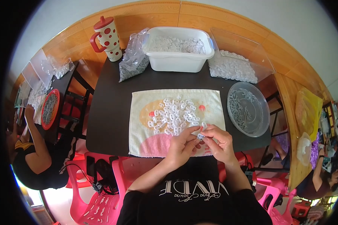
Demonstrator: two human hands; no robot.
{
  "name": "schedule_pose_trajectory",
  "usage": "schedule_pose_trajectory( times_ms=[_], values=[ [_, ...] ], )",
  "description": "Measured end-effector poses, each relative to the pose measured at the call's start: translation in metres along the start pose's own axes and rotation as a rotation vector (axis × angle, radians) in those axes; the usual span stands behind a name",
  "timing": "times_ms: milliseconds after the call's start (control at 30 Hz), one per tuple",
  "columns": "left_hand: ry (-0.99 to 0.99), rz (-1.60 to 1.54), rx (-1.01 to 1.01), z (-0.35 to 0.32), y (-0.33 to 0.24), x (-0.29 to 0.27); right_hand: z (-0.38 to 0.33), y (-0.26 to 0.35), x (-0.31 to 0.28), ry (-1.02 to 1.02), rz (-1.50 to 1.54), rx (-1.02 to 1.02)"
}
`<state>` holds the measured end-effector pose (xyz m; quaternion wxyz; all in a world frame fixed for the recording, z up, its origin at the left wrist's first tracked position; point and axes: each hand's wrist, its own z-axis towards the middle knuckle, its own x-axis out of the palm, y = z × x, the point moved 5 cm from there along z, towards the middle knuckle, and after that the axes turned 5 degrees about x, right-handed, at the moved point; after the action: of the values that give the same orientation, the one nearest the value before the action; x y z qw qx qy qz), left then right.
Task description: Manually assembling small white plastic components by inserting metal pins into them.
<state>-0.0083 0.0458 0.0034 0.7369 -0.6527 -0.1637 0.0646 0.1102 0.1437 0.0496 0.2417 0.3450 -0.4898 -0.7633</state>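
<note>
My left hand (181, 147) and my right hand (220, 143) meet over the near right part of a towel. Between their fingertips they pinch a small white plastic piece (200, 137) with two dark-looking holes. A second white piece (204, 124) shows just above the fingers of my right hand; whether it is gripped there I cannot make out. Beyond my hands, a loose pile of similar white oval pieces (173, 115) lies on the cream towel (139, 101), which has orange and pink patterns.
At the back of the dark table (105, 101) stand a spotted tumbler (112, 41), a clear bag of grey bits (133, 65), a white tub (176, 62) of white pieces and a full bag (232, 69). A round clear tray (257, 122) holds small grey parts. People sit at both sides.
</note>
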Motion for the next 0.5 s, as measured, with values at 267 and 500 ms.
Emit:
schedule_pose_trajectory(
  times_ms=[267,500],
  values=[
    [-0.096,0.424,0.395,0.003,-0.021,-0.002,0.001,0.001,0.0,0.008,-0.031,-0.063],
    [-0.094,0.691,0.511,0.003,-0.025,0.001,0.0,-0.011,0.004,0.069,-0.211,-0.172]
  ],
)
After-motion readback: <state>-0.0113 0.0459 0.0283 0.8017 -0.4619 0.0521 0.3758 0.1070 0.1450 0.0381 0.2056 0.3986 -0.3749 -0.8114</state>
